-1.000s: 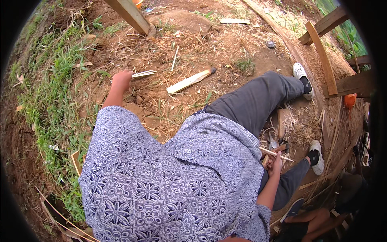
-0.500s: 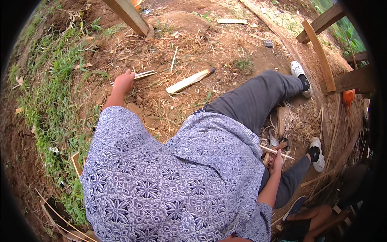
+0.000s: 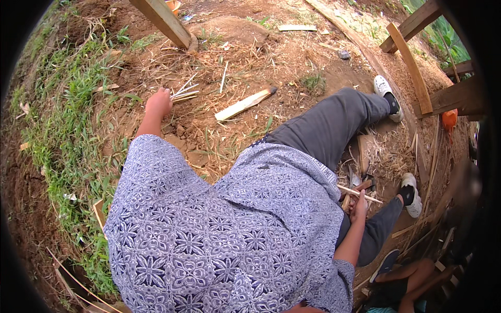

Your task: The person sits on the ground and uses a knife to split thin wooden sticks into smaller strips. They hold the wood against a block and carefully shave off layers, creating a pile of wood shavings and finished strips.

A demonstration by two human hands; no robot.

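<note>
My left hand [image 3: 158, 103] reaches out to the left, low over the soil, its fingers closed around one end of several thin pale wooden sticks [image 3: 186, 95]. The sticks fan out to the right of the fist. Between my bent legs, my right hand [image 3: 359, 208] grips a slim pale stick [image 3: 373, 199] that tapers to a point at its right end. Just beyond that hand lie brown wooden pieces [image 3: 364, 185] and a grey metal-looking piece [image 3: 355, 178], partly hidden by my shirt and hand.
A split piece of wood [image 3: 242, 105] with a charred end lies ahead on straw-strewn soil. A wooden post [image 3: 166, 23] stands at the upper left; timber beams [image 3: 412, 70] are at the right, with an orange bag [image 3: 449, 119] hanging there. Another person's legs [image 3: 412, 279] show at lower right.
The sticks at my left hand have spread into a wider fan. My right hand stays in nearly the same place with its stick.
</note>
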